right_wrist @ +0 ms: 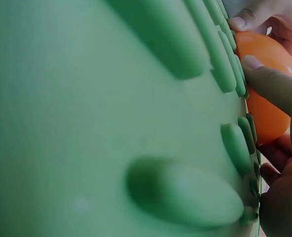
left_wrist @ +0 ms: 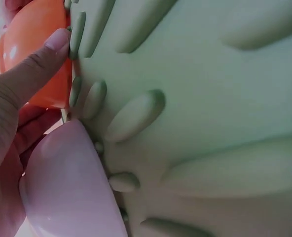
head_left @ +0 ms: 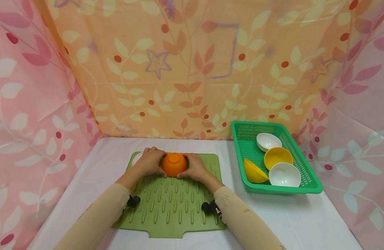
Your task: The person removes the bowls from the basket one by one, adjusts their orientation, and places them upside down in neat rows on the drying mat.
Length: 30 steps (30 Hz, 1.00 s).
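An orange bowl (head_left: 174, 165) sits upside down near the far edge of a green ridged drying mat (head_left: 170, 208). My left hand (head_left: 150, 161) grips it from the left, thumb at the near rim and fingers round the far side. From the right, my right hand (head_left: 196, 168) holds the same bowl in a matching way. In the right wrist view both thumbs lie against the orange bowl (right_wrist: 269, 111) down at the mat. A white bowl (left_wrist: 72, 182), also upside down on the mat, stands beside my left hand, which hides most of it in the head view.
To the right stands a green plastic basket (head_left: 237, 152) with two white bowls (head_left: 284, 174) and two yellow bowls (head_left: 277, 158) inside. A white cloth (head_left: 95, 166) covers the table. Patterned curtains (head_left: 192, 69) close off the back and both sides.
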Available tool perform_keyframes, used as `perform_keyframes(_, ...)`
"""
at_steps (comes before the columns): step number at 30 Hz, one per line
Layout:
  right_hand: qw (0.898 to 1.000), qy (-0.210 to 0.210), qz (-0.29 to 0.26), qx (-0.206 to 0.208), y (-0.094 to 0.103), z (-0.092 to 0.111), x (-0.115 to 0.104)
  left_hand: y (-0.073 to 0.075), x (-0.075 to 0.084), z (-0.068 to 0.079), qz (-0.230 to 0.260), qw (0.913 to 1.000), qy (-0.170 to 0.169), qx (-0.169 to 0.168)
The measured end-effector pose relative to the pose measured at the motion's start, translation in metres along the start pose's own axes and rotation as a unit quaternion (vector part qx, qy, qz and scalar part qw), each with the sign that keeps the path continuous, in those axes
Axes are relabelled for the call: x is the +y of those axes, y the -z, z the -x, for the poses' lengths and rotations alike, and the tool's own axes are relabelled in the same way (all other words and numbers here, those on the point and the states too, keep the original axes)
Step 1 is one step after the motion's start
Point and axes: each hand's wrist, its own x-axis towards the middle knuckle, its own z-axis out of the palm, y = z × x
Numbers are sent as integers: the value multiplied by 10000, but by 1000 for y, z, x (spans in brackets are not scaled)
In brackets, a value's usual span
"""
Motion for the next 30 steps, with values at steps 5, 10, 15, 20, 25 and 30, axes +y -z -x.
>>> perform_keyframes(5, 9998, 58, 162, -40, 0, -1, -1, 8, 2, 2, 97, 9998, 56, -173)
perform_keyframes(10, 9998, 116, 139, -71, 1, 0, -4, 21, 7, 4, 490, 9985, 135, -183)
perform_keyframes(15, 9997, 113, 196, -119, 1, 3, -3, 26, 15, -1, 1289, 9916, 93, 13)
perform_keyframes(20, 9996, 138, 188, -162, 0, 4, -4, 25, 21, -4, 1996, 9798, 129, -43)
perform_keyframes(25, 9993, 238, 204, -184, 2, 4, -7, 23, 23, -4, 2116, 9772, 148, -56)
perform_keyframes(30, 9988, 240, 336, -244, 6, 6, -8, 19, 21, -5, 2061, 9785, 78, 77)
